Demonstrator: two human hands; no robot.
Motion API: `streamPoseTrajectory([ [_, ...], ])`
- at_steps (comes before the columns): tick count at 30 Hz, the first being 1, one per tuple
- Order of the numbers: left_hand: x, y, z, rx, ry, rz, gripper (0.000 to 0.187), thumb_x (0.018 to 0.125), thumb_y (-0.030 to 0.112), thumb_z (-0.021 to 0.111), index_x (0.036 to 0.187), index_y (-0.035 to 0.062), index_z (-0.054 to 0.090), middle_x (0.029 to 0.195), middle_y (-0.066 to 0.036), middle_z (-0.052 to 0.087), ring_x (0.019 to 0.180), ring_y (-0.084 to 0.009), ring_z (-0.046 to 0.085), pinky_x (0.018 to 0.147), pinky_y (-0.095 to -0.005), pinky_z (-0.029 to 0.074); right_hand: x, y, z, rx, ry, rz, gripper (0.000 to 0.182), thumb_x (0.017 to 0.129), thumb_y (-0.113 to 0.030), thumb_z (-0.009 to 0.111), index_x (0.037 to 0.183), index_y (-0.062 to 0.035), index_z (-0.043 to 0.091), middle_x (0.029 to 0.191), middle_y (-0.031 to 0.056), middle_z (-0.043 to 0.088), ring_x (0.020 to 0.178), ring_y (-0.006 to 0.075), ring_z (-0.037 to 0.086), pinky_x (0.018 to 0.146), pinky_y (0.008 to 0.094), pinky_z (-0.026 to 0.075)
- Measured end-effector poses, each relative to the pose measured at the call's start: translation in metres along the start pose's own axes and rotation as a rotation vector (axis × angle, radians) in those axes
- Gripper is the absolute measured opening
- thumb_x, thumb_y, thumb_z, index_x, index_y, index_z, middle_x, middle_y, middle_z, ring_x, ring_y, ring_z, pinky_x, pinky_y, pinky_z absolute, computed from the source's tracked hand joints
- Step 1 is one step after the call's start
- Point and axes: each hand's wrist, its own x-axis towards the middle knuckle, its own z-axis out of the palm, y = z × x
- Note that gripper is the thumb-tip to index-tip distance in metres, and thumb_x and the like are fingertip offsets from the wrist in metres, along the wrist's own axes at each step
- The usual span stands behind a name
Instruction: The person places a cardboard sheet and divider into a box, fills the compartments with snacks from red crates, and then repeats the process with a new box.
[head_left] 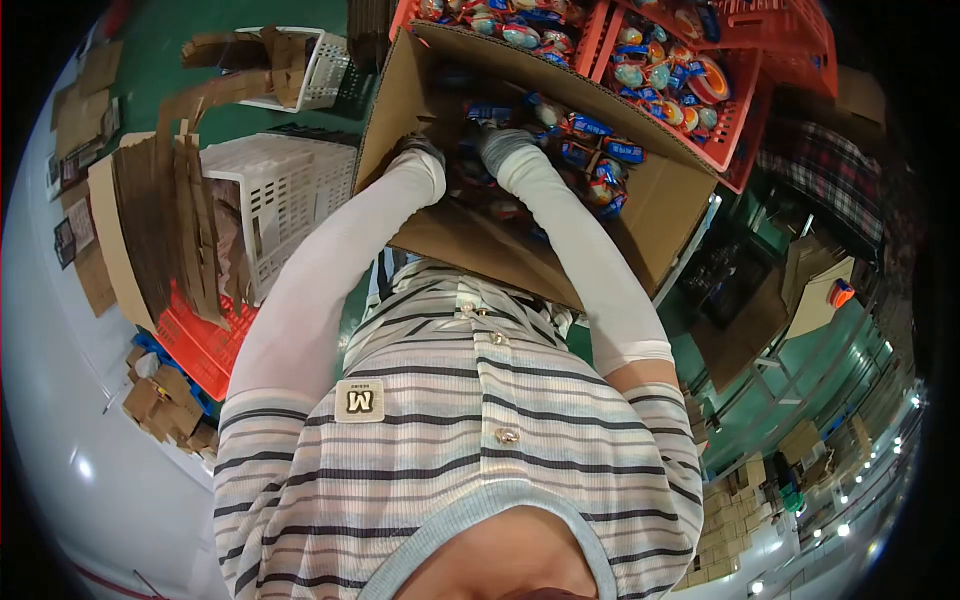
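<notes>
In front of my body is a deep cardboard box (655, 215), with wrapped items (605, 185) in clear and blue packaging inside it. Both my arms wear long white sleeves and reach down into the box. My left hand (422, 150), in a grey glove, is by the box's left wall, its fingers lost in shadow. Near the middle, my right hand (497, 142), also gloved, is among the packets beside a blue-labelled one (490, 112). Its fingertips are hidden, so I cannot tell what it holds.
Red plastic crates (735, 150) full of similar packets stand beyond the box. To the left are a white crate (300, 190), folded cardboard (130, 230) and a red crate (195, 345) on the floor. A plaid cloth (825, 185) and more cardboard (735, 340) lie right.
</notes>
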Motion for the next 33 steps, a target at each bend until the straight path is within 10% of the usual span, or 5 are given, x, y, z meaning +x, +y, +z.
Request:
streamPoseTrajectory([
  [10, 0.036, 0.004, 0.033, -1.056, 0.037, -0.547, 0.041, 0.09, 0.03, 0.033, 0.122, 0.0114, 0.048, 0.13, -0.02, 0.042, 0.119, -0.0332, 0.041, 0.099, -0.0414, 0.032, -0.037, -0.002, 0.022, 0.041, 0.124, -0.246, 0.029, 0.08, -0.007, 0.045, 0.106, -0.0067, 0.057, 0.099, 0.0173, 0.061, 0.083, 0.0334, 0.062, 0.067, 0.0442, 0.05],
  [16, 0.024, -0.006, 0.041, -0.533, 0.25, -0.355, 0.042, 0.089, 0.034, 0.037, 0.122, 0.0098, 0.044, 0.12, -0.022, 0.048, 0.109, -0.0369, 0.048, 0.094, -0.0436, 0.037, -0.058, -0.025, 0.054, -0.226, -0.455, -0.29, 0.031, 0.08, -0.012, 0.047, 0.107, -0.0064, 0.06, 0.111, 0.0134, 0.059, 0.096, 0.03, 0.06, 0.077, 0.0426, 0.049],
  [21, -0.035, 0.006, -0.008, -0.396, 0.142, 0.504, 0.032, 0.087, 0.025, 0.046, 0.114, 0.0087, 0.049, 0.097, -0.016, 0.059, 0.088, -0.0326, 0.057, 0.077, -0.043, 0.044, -0.052, -0.018, 0.059, -0.146, -0.398, -0.242, 0.03, 0.08, -0.012, 0.047, 0.107, -0.0065, 0.06, 0.107, 0.0137, 0.06, 0.094, 0.0304, 0.06, 0.077, 0.043, 0.048],
  [24, 0.015, 0.053, 0.046, -0.415, -0.011, 0.434, 0.048, 0.064, 0.016, 0.066, 0.109, 0.0069, 0.051, 0.094, -0.018, 0.059, 0.088, -0.0354, 0.058, 0.076, -0.041, 0.045, -0.061, -0.01, 0.05, -0.097, -0.36, -0.232, 0.03, 0.08, -0.013, 0.046, 0.106, -0.0065, 0.06, 0.105, 0.0139, 0.06, 0.093, 0.0307, 0.06, 0.077, 0.0431, 0.048],
  [33, 0.011, 0.039, 0.046, -0.448, -0.031, 0.441, 0.038, 0.074, 0.016, 0.059, 0.109, 0.0044, 0.051, 0.092, -0.02, 0.06, 0.086, -0.0364, 0.058, 0.075, -0.0425, 0.047, -0.079, -0.002, 0.043, -0.043, -0.353, -0.216, 0.029, 0.08, -0.013, 0.046, 0.104, -0.0066, 0.06, 0.098, 0.0144, 0.062, 0.088, 0.0316, 0.061, 0.077, 0.0437, 0.047],
])
